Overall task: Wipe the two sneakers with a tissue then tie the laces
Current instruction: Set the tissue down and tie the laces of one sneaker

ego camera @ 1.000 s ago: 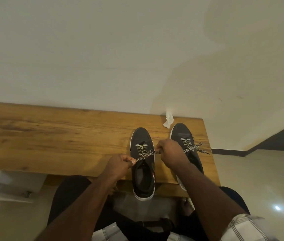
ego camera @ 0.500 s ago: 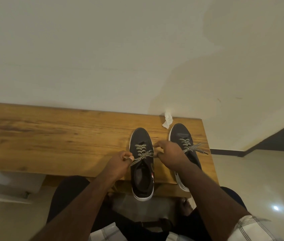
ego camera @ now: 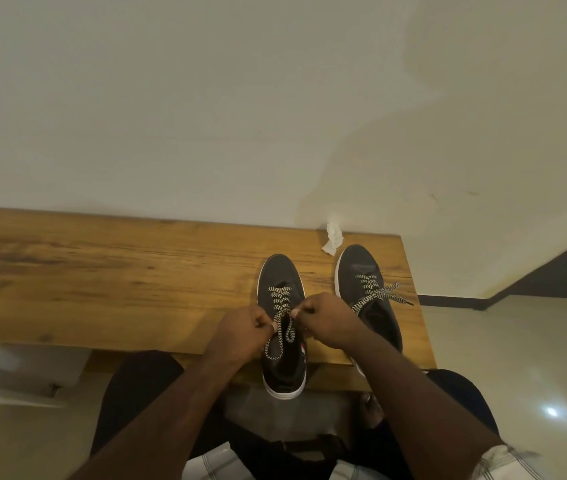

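Note:
Two black sneakers with white soles stand side by side on the wooden table (ego camera: pixel 102 278), toes towards the wall. Over the left sneaker (ego camera: pixel 280 275), my left hand (ego camera: pixel 244 332) and my right hand (ego camera: pixel 327 318) each pinch a strand of its black-and-white lace (ego camera: pixel 284 327), which forms a loop hanging between them. The right sneaker (ego camera: pixel 358 265) has its lace (ego camera: pixel 377 292) lying loose across its top and out to the right. My right forearm covers its heel. A crumpled white tissue (ego camera: pixel 333 237) lies at the wall behind the sneakers.
The table's right edge runs just beside the right sneaker, and both heels reach the near edge. A plain wall rises behind the table. Below are my dark-clad knees and a glossy floor (ego camera: pixel 517 358) to the right.
My hands have drawn closer together over the left sneaker. The lace, stretched taut sideways a second ago, now hangs in a loop between them.

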